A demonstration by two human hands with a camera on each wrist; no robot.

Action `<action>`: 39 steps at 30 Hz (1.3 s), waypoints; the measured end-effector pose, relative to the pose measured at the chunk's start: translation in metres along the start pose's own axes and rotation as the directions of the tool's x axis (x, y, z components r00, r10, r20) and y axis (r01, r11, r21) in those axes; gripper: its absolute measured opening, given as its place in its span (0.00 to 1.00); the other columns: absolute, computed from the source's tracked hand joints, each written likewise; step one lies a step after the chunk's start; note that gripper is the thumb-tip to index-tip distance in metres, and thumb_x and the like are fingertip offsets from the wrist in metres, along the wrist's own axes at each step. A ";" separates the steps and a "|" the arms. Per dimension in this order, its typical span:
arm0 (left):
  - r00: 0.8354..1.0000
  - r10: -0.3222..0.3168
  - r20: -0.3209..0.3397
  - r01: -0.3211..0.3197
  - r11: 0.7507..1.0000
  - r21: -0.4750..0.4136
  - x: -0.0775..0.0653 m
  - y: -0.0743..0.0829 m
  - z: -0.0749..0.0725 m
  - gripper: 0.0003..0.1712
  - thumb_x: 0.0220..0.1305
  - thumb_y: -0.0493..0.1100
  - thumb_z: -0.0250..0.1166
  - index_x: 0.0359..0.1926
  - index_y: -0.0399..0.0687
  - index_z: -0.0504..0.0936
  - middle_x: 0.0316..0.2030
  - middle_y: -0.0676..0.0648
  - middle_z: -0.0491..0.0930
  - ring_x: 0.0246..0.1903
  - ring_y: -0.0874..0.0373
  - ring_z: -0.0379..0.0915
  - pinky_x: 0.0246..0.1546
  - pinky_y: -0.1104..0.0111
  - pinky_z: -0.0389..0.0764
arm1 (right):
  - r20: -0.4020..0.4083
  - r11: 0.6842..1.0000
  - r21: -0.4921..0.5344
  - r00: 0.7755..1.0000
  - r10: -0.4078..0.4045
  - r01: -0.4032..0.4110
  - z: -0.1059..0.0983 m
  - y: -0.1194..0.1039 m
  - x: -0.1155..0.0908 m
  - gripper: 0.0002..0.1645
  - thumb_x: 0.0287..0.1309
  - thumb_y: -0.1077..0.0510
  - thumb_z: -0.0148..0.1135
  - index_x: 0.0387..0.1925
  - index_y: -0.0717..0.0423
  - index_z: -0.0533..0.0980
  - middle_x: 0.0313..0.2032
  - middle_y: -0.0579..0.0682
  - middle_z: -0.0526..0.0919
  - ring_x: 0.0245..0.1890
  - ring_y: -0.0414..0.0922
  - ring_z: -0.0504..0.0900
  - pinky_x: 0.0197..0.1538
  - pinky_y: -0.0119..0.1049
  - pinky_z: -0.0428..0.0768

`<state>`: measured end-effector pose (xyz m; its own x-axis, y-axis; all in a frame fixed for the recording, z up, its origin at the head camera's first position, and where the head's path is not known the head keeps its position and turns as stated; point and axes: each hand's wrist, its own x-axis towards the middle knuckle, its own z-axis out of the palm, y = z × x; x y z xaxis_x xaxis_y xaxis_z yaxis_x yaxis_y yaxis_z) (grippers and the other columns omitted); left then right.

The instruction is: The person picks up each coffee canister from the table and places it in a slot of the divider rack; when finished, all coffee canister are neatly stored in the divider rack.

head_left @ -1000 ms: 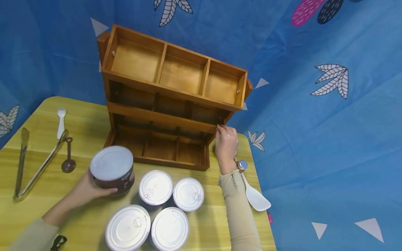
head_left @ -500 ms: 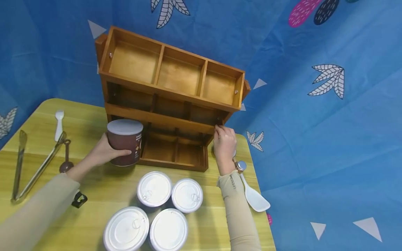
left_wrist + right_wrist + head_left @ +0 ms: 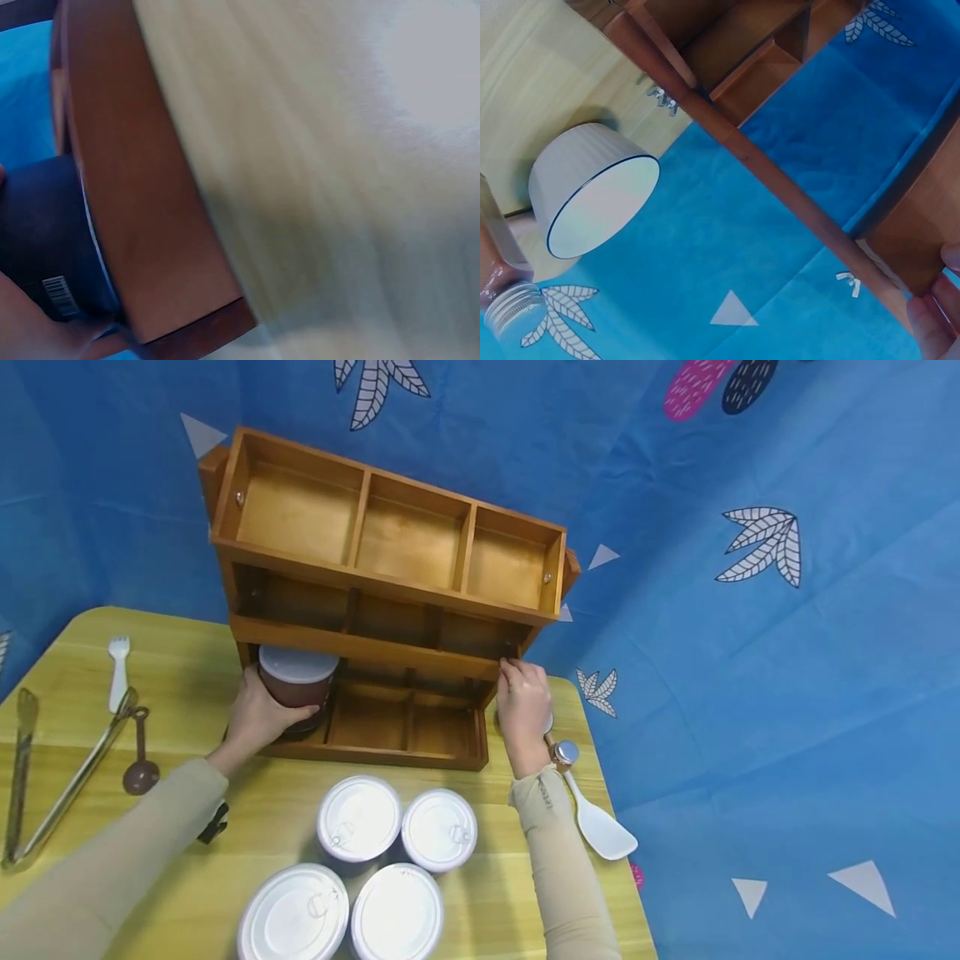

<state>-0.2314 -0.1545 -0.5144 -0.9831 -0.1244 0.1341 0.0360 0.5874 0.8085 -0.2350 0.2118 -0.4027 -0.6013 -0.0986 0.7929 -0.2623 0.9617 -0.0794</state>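
My left hand (image 3: 258, 714) holds a brown canister (image 3: 296, 692) with a pale lid, fingers around its left side and thumb across the front. The canister is in the left compartment of the lowest tier of a wooden three-tier rack (image 3: 390, 650), its lid partly under the middle tier. In the left wrist view, the dark canister (image 3: 37, 232) with a barcode stands behind the rack's front board (image 3: 142, 180). My right hand (image 3: 523, 706) grips the right end of the middle tier; in the right wrist view its fingers (image 3: 930, 322) pinch a wooden board.
Several lidded cans (image 3: 360, 818) stand before the rack. Tongs (image 3: 71, 789), a brown scoop (image 3: 141, 772) and a white fork (image 3: 118, 672) lie left. At right are a white spatula (image 3: 603, 827), a small jar (image 3: 565, 752) and a white cup (image 3: 592, 187). A blue printed cloth (image 3: 675, 693) hangs behind.
My left hand has carried the canister from above the table, rightward and away, into the rack's lowest left compartment. My right hand keeps its grip on the rack. The head view has shifted slightly.
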 end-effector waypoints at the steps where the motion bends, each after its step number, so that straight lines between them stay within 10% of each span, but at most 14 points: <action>1: 1.000 -0.003 -0.006 0.003 1.000 0.006 -0.001 -0.002 0.002 0.68 0.44 0.51 0.78 0.72 0.27 0.44 0.63 0.22 0.58 0.59 0.24 0.62 0.54 0.32 0.68 | 0.001 1.000 0.001 1.000 0.000 0.000 0.001 -0.001 -0.001 0.07 0.57 0.64 0.68 0.36 0.59 0.87 0.37 0.54 0.90 0.40 0.53 0.85 0.47 0.42 0.84; 19: 0.996 -0.066 0.055 0.066 0.998 -0.009 -0.020 -0.013 0.005 0.68 0.48 0.49 0.78 0.75 0.31 0.39 0.67 0.21 0.57 0.65 0.24 0.57 0.62 0.32 0.63 | -0.001 1.000 0.001 1.000 -0.002 0.002 0.001 0.001 0.001 0.07 0.57 0.64 0.67 0.37 0.59 0.87 0.37 0.54 0.90 0.40 0.53 0.84 0.48 0.41 0.83; 27: 0.991 0.129 0.035 -0.127 0.991 -0.046 -0.094 0.011 -0.031 0.67 0.47 0.46 0.79 0.78 0.45 0.44 0.74 0.29 0.51 0.67 0.24 0.54 0.58 0.29 0.61 | 0.010 1.000 0.012 1.000 -0.011 0.011 -0.002 -0.001 0.000 0.07 0.57 0.64 0.67 0.37 0.60 0.87 0.37 0.55 0.90 0.40 0.53 0.85 0.47 0.42 0.84; 30: 0.943 0.252 0.218 -0.244 0.968 -0.066 -0.111 0.005 -0.030 0.66 0.42 0.44 0.81 0.77 0.47 0.49 0.72 0.30 0.57 0.64 0.25 0.60 0.58 0.31 0.65 | 0.004 1.000 0.006 1.000 -0.001 0.001 -0.003 0.000 0.001 0.07 0.57 0.64 0.67 0.38 0.60 0.87 0.37 0.55 0.90 0.41 0.53 0.85 0.47 0.42 0.84; 36: 0.714 0.344 0.609 -0.253 0.939 -0.234 -0.114 -0.014 -0.007 0.68 0.42 0.51 0.80 0.76 0.35 0.48 0.72 0.30 0.58 0.66 0.30 0.61 0.69 0.63 0.63 | 0.000 1.000 -0.004 1.000 -0.004 0.004 -0.004 0.000 0.001 0.07 0.56 0.64 0.67 0.37 0.60 0.87 0.37 0.55 0.90 0.40 0.53 0.85 0.48 0.41 0.84; 39: 0.654 0.363 0.663 -0.279 0.931 -0.235 -0.112 -0.016 0.005 0.71 0.39 0.57 0.80 0.75 0.35 0.48 0.71 0.32 0.61 0.67 0.33 0.61 0.69 0.69 0.61 | 0.007 1.000 -0.005 1.000 -0.015 0.015 -0.002 -0.001 0.000 0.07 0.57 0.64 0.67 0.38 0.59 0.87 0.37 0.55 0.90 0.40 0.52 0.85 0.47 0.41 0.84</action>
<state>-0.1227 -0.1458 -0.5453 -0.7490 0.6626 0.0013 0.3499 0.3939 0.8499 -0.2330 0.2114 -0.4017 -0.6024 -0.1147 0.7899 -0.2672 0.9615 -0.0642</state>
